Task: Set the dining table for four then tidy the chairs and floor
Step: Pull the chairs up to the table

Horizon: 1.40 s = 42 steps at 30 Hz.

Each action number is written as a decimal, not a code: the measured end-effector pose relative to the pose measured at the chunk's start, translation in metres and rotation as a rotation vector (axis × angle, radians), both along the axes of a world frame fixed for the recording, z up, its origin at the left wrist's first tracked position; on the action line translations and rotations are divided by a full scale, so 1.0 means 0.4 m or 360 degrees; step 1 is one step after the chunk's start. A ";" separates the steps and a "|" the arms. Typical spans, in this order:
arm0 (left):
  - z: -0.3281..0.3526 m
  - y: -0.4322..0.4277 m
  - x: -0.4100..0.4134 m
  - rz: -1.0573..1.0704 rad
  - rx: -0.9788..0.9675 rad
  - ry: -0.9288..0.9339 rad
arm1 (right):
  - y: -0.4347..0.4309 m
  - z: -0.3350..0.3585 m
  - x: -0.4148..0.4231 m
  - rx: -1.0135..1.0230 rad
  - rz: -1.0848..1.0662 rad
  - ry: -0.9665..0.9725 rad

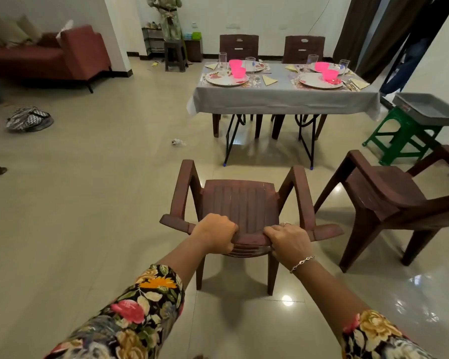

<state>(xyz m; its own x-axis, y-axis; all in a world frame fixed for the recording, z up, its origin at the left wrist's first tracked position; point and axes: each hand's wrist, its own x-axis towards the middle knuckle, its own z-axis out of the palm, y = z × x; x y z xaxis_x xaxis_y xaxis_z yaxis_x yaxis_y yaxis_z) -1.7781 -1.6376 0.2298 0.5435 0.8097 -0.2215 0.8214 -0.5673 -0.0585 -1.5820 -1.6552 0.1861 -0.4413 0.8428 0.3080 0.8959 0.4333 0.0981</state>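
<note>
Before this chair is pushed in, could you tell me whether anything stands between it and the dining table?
Nothing visible does: only bare floor lies between the brown chair and the dining table. A crumpled wrapper lies off to the left; a second chair stands off to the right.

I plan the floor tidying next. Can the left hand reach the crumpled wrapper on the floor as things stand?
Probably not. The left hand grips the back of the chair, and the wrapper lies well ahead, past the chair. Nothing blocks it; it just looks too far.
</note>
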 end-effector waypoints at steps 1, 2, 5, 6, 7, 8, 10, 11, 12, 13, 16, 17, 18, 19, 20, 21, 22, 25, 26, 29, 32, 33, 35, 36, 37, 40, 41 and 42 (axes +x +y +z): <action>0.002 0.013 0.000 0.0000 0.0003 0.0001 | 0.013 0.003 -0.001 -0.0002 -0.0003 0.0000; 0.003 0.026 0.000 -0.0004 0.0014 0.0006 | 0.027 0.004 -0.002 -0.0002 -0.0003 -0.0003; 0.004 0.062 0.003 -0.0030 0.0036 0.0023 | 0.062 0.008 0.000 -0.0016 -0.0001 -0.0013; 0.003 0.074 0.003 -0.0036 0.0030 0.0025 | 0.073 0.009 0.001 -0.0030 -0.0004 -0.0026; 0.003 0.087 0.004 -0.0043 0.0022 0.0028 | 0.085 0.008 0.001 -0.0039 -0.0004 -0.0045; 0.003 0.101 0.005 -0.0053 0.0022 0.0030 | 0.098 0.008 0.003 -0.0044 -0.0006 -0.0060; 0.002 0.138 0.009 -0.0071 0.0046 0.0028 | 0.133 0.009 0.007 -0.0043 -0.0007 -0.0066; 0.001 0.159 0.013 -0.0073 0.0063 0.0025 | 0.156 0.008 0.011 -0.0044 -0.0010 -0.0063; 0.001 0.182 0.018 -0.0070 0.0079 0.0015 | 0.181 0.010 0.017 -0.0044 -0.0014 -0.0062; 0.001 0.208 0.023 -0.0064 0.0092 -0.0003 | 0.207 0.014 0.023 -0.0046 -0.0021 -0.0065; -0.003 0.301 0.038 -0.0055 0.0075 -0.0085 | 0.299 0.023 0.041 -0.0078 -0.0045 -0.0105; -0.004 0.335 0.043 -0.0059 0.0070 -0.0103 | 0.334 0.024 0.047 -0.0094 -0.0055 -0.0113; -0.006 0.371 0.046 -0.0062 0.0070 -0.0115 | 0.370 0.024 0.051 -0.0117 -0.0065 -0.0111; -0.007 0.407 0.048 -0.0060 0.0072 -0.0122 | 0.406 0.024 0.055 -0.0155 -0.0077 -0.0117; -0.009 0.444 0.050 -0.0056 0.0076 -0.0125 | 0.442 0.025 0.058 -0.0198 -0.0079 -0.0124; -0.008 0.482 0.050 -0.0051 0.0084 -0.0124 | 0.480 0.027 0.061 -0.0260 -0.0075 -0.0118; -0.006 0.520 0.049 -0.0043 0.0088 -0.0122 | 0.517 0.032 0.060 -0.0327 -0.0074 -0.0092; 0.000 0.629 0.038 -0.0013 0.0070 -0.0101 | 0.628 0.053 0.058 -0.0528 0.0001 -0.0130; -0.002 0.663 0.035 -0.0019 0.0068 -0.0086 | 0.664 0.059 0.055 -0.0589 -0.0002 -0.0136; -0.005 0.757 0.028 -0.0058 0.0043 -0.0085 | 0.765 0.066 0.048 -0.0693 -0.0052 -0.0114; 0.000 0.841 0.022 -0.0093 0.0056 -0.0089 | 0.849 0.065 0.043 -0.0689 -0.0110 -0.0109; 0.002 0.866 0.019 -0.0104 0.0068 -0.0086 | 0.873 0.065 0.041 -0.0684 -0.0125 -0.0109; 0.003 0.918 0.016 -0.0120 0.0082 -0.0065 | 0.920 0.063 0.037 -0.0671 -0.0145 -0.0102; 0.003 0.945 0.014 -0.0123 0.0080 -0.0054 | 0.945 0.061 0.034 -0.0661 -0.0149 -0.0093; 0.003 0.972 0.012 -0.0122 0.0079 -0.0049 | 0.970 0.061 0.031 -0.0651 -0.0152 -0.0086; 0.002 1.051 0.013 -0.0111 0.0086 -0.0046 | 1.047 0.062 0.033 -0.0632 -0.0154 -0.0092; 0.002 1.076 0.016 -0.0105 0.0088 -0.0045 | 1.074 0.062 0.037 -0.0633 -0.0159 -0.0088; 0.000 1.102 0.022 -0.0096 0.0091 -0.0047 | 1.101 0.062 0.043 -0.0634 -0.0163 -0.0079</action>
